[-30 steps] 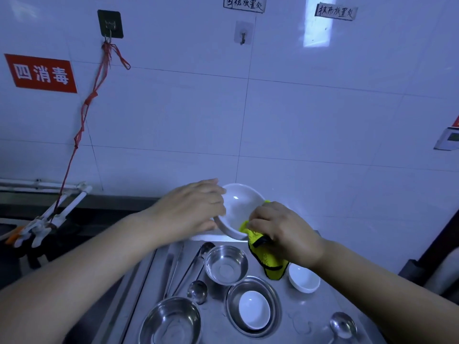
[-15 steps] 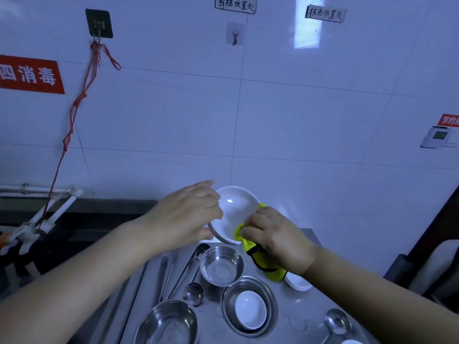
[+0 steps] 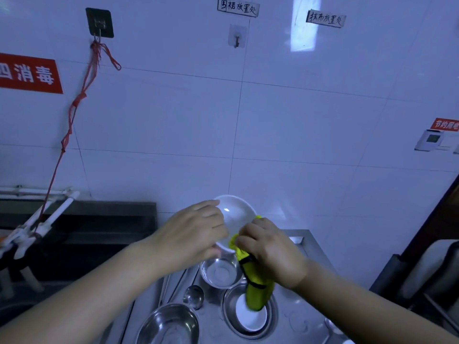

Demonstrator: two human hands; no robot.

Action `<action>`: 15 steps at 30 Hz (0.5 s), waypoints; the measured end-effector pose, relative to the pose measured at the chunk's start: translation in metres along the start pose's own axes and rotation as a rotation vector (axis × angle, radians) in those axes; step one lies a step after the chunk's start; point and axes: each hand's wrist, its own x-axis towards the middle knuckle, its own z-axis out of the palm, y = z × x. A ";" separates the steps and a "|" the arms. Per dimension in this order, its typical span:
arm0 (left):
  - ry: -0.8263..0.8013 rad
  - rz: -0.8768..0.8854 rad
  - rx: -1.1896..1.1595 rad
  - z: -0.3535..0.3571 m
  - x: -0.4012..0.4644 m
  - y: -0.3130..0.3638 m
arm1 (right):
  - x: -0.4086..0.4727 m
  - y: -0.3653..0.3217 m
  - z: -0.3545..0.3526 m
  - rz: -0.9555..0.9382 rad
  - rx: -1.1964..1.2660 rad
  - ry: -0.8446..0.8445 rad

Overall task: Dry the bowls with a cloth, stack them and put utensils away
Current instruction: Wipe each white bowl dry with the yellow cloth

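My left hand (image 3: pixel 196 234) grips the left rim of a white bowl (image 3: pixel 237 214), held tilted above the steel counter. My right hand (image 3: pixel 270 247) holds a yellow cloth (image 3: pixel 257 291) against the bowl's lower right rim; the cloth's tail hangs down over the dishes below. Under the hands stand a small steel bowl (image 3: pixel 219 271), a steel dish (image 3: pixel 231 309) with a small white bowl (image 3: pixel 250 319) inside it, and a larger steel bowl (image 3: pixel 169 326). A ladle (image 3: pixel 193 295) and long utensil handles (image 3: pixel 171 284) lie to their left.
The steel counter (image 3: pixel 300 247) ends at the white tiled wall. A dark sink area (image 3: pixel 87 234) with white pipes (image 3: pixel 42 219) lies to the left. An empty wall hook (image 3: pixel 237 40) hangs above. Another spoon's bowl (image 3: pixel 331 324) shows at the lower right.
My hands and the bowl have shifted slightly toward me. The cloth's tail now hangs over the white bowl in the steel dish. The small white bowl at right is hidden behind my right arm.
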 end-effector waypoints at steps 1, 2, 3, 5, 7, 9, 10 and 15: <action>-0.021 0.014 0.013 -0.002 -0.004 -0.006 | -0.001 0.004 -0.005 -0.060 -0.039 -0.020; -0.032 0.027 0.023 -0.002 -0.008 -0.010 | -0.001 0.008 -0.008 -0.105 -0.074 -0.024; -0.030 0.032 0.033 -0.003 -0.010 -0.012 | -0.001 0.011 -0.010 -0.133 -0.105 -0.020; -0.013 0.050 0.040 -0.003 -0.013 -0.009 | -0.001 0.012 -0.010 -0.139 -0.135 -0.005; 0.019 0.056 0.033 -0.003 -0.010 0.001 | 0.000 0.002 -0.007 -0.061 -0.091 0.008; 0.045 0.052 0.037 -0.002 -0.007 0.011 | 0.003 -0.017 0.003 0.090 -0.010 0.050; 0.051 0.049 0.047 0.000 -0.005 0.015 | 0.004 -0.027 0.008 0.178 0.027 0.069; 0.036 0.094 -0.066 0.011 -0.017 0.013 | 0.000 -0.038 0.015 0.185 0.043 0.008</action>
